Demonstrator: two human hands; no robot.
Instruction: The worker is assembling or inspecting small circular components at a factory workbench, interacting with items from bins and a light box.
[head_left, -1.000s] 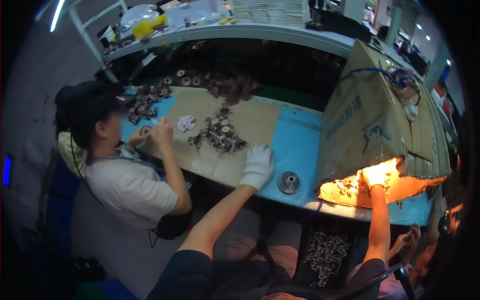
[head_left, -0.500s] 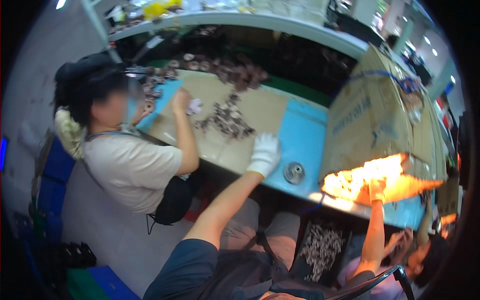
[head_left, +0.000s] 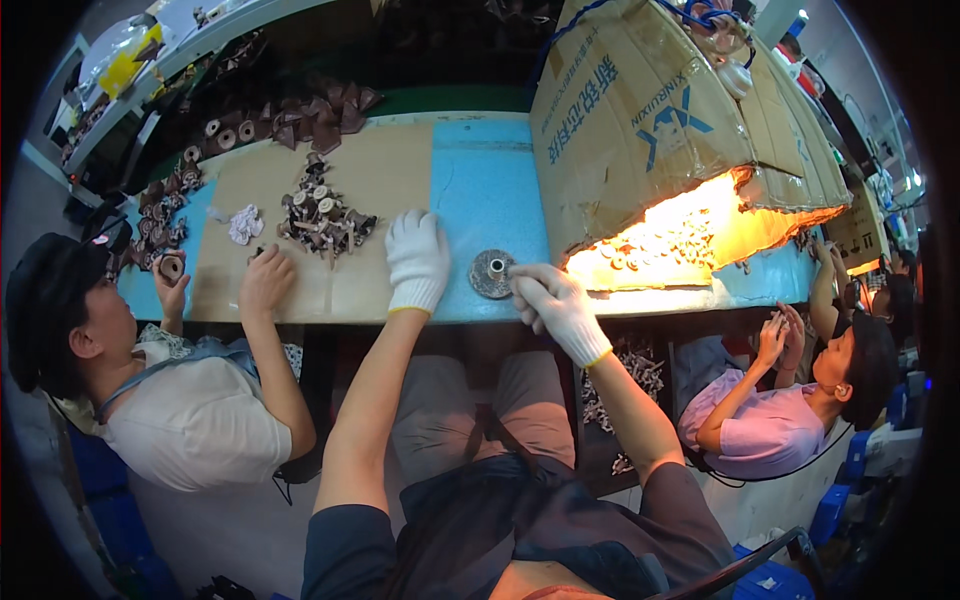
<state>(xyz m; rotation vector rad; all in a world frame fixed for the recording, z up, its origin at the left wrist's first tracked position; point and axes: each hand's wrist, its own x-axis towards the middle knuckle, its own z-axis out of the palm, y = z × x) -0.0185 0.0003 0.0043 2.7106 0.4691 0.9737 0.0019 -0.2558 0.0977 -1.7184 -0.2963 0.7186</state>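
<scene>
My left hand (head_left: 417, 258), in a white knit glove, lies on the table with its fingers stretched out, just right of a pile of small brown parts (head_left: 322, 218). Right of it, a round grey metal disc with a raised hollow centre (head_left: 481, 283) rests on the blue table covering. At the disc's right edge is my right hand (head_left: 560, 308), also white-gloved. Its fingers are curled together, and whatever they may hold is too small or hidden to make out.
A large cardboard box (head_left: 610, 140) stands on the table at right, brightly lit through its ragged opening, with small parts inside. A co-worker at left (head_left: 200, 415) handles a brown ring-shaped part (head_left: 172, 267). Another person (head_left: 760, 420) sits at right. Small parts (head_left: 640, 385) lie below the table.
My right hand has come out of the lit box opening and moved left to the metal disc. My left hand stays on the table. The view has swung right.
</scene>
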